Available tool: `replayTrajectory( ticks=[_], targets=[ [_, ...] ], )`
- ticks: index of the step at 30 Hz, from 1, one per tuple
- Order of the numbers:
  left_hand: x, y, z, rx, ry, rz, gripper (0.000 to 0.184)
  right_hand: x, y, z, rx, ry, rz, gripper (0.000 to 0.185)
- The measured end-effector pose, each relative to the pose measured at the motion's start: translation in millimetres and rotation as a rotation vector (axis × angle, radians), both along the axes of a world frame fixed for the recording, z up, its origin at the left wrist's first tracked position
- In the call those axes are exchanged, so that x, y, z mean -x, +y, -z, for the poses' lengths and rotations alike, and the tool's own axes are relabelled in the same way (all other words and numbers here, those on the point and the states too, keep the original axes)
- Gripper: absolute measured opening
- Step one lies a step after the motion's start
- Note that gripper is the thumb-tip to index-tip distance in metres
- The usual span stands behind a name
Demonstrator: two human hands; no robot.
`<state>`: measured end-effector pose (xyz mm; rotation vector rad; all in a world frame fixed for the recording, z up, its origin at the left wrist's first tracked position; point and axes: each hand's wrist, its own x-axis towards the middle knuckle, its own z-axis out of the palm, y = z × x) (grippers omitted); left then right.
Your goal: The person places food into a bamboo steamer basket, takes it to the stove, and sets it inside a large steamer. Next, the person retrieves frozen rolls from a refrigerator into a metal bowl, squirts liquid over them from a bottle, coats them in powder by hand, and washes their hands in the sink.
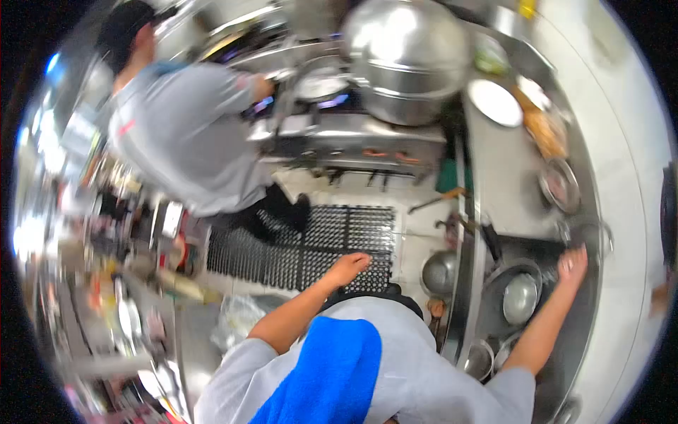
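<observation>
My left hand hangs in front of my waist above the black floor mat. Its fingers look curled together, and nothing shows in them. On the right, my right hand reaches over the far side of the sink, close to a metal loop or fitting at the wall. Blur hides its fingers and whatever they may touch. Below and left of it, a metal bowl sits in a larger pan inside the sink.
A co-worker stands at the stove on the upper left. Beside the large steel steamer, the right counter holds a white plate and a metal bowl with food. Long handles stick out over the counter's edge.
</observation>
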<state>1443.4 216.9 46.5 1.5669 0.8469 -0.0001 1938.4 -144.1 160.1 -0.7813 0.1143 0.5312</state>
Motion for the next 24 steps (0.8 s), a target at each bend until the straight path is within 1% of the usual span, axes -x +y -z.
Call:
replayTrajectory(
  ticks=[1, 2, 3, 4, 5, 6, 7, 9, 11, 12, 13, 14, 15, 16, 17, 19, 21, 22, 23, 24],
  targets=[
    [-32.3, -7.6, -20.4, 0.005, -0.091, 0.078, 0.026, -8.6, -6.5, 13.7, -0.132, -0.054, -0.061, 0.043],
    [-62.7, -16.1, -34.8, -0.006, -0.135, 0.165, 0.025, 6.9, 14.3, -5.9, 0.115, -0.040, 0.237, 0.040],
    [-93.7, -29.0, -49.4, -0.007, -0.181, 0.259, 0.025, 7.8, 14.8, -10.1, 0.064, 0.006, 0.265, 0.039],
    [-125.4, -43.2, -74.5, -0.015, -0.210, 0.390, 0.025, 6.5, 14.2, -3.5, 0.174, -0.230, 0.311, 0.041],
    [-153.0, -60.2, -98.5, -0.019, -0.237, 0.501, 0.025, -52.3, -19.3, 66.0, -0.192, -0.148, 0.141, 0.044],
    [-180.9, -79.3, -114.1, 0.011, -0.307, 0.578, 0.025, -7.5, -2.6, 4.4, -0.225, -0.079, 0.003, 0.048],
    [-207.7, -94.9, -126.1, 0.032, -0.381, 0.630, 0.025, -2.8, 4.8, -3.9, -0.231, -0.036, 0.034, 0.049],
    [-255.4, -125.4, -140.8, 0.116, -0.429, 0.750, 0.027, 1.9, 15.6, -15.3, -0.218, 0.096, 0.145, 0.047],
    [-296.3, -160.1, -144.4, 0.343, -0.323, 0.702, 0.030, 4.7, 13.1, -19.2, -0.180, 0.132, 0.165, 0.043],
    [-316.2, -178.2, -144.0, 0.454, -0.305, 0.625, 0.031, 3.3, 8.8, -16.5, -0.205, 0.113, 0.145, 0.037],
    [-332.0, -196.2, -143.2, 0.564, -0.284, 0.544, 0.032, 3.9, 4.8, -13.8, -0.207, 0.116, 0.160, 0.037],
    [-345.6, -211.6, -141.9, 0.567, -0.280, 0.556, 0.032, 4.0, 1.8, -13.4, -0.190, 0.113, 0.186, 0.033],
    [-359.4, -225.1, -140.2, 0.723, -0.220, 0.470, 0.032, 2.7, 0.6, -15.5, -0.175, 0.103, 0.210, 0.030],
    [-370.2, -236.6, -138.7, 0.875, -0.159, 0.380, 0.032, 4.2, 1.1, -16.4, -0.208, 0.134, 0.306, 0.024],
    [-380.4, -246.6, -134.7, 0.874, -0.167, 0.391, 0.032, -0.9, -4.1, -3.6, -0.226, 0.071, 0.311, 0.023],
    [-402.9, -263.4, -125.9, 1.103, -0.199, 0.466, 0.032, 11.4, 10.8, -16.3, -0.151, 0.167, 0.592, 0.023],
    [-425.2, -279.1, -118.6, 1.089, -0.234, 0.438, 0.035, 19.7, 13.7, -12.7, -0.158, 0.094, 0.575, 0.023],
    [-436.6, -283.0, -114.0, 0.995, -0.237, 0.430, 0.037, 24.4, 16.3, -9.2, -0.157, 0.039, 0.556, 0.027],
    [-445.7, -286.1, -113.1, 0.901, -0.241, 0.415, 0.039, 34.9, 21.1, -21.3, -0.083, 0.009, 0.600, 0.026],
    [-448.6, -286.8, -118.9, 0.880, -0.271, 0.463, 0.039, 48.9, 27.6, -32.8, -0.012, -0.019, 0.638, 0.027]
  ],
)
